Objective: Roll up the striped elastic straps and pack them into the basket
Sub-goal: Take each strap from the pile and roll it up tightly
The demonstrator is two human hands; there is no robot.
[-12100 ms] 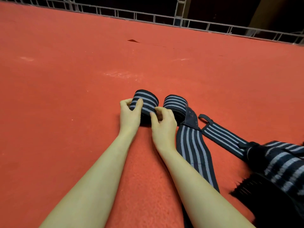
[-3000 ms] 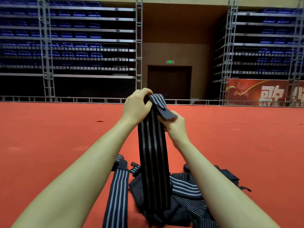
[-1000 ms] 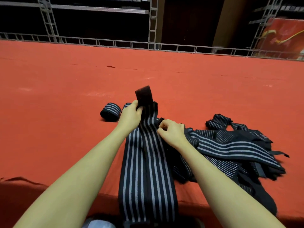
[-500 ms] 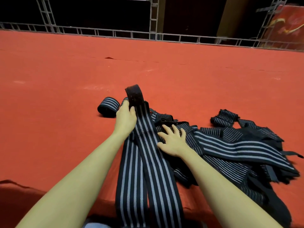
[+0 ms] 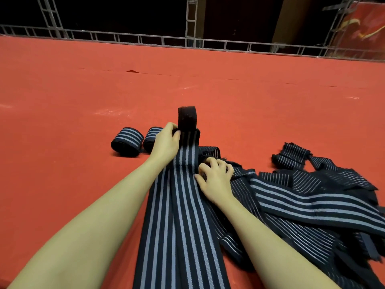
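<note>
No basket anywhere in the head view, only red carpet [image 5: 62,122] with straps on it. Long striped strap [image 5: 181,215] laid flat down the middle, running from the near edge of the view away towards the far end, dark with pale grey stripes. Far end pinched in the left hand [image 5: 165,142], fingers curled round the strap's edge just below a plain black tab [image 5: 187,117] that stands upright above the knuckles. Right hand [image 5: 215,177] resting on the strap's right edge, fingers bent and spread, fingertips pressing into the cloth; whether anything is actually gripped cannot be told. Two finished rolls on the carpet just left of the left hand: first roll [image 5: 127,141] standing clear, second roll [image 5: 153,137] touching it and partly hidden behind the left hand. Loose heap of striped straps [image 5: 312,201] on the right, tangled and overlapping, lying against the right side of the flat strap and under the right forearm. One short folded piece [image 5: 291,156] at the heap's far edge. Metal railing [image 5: 208,43] along the far edge of the carpet, truss posts rising from it, dark space behind, red banner [image 5: 366,28] at the far right.
</note>
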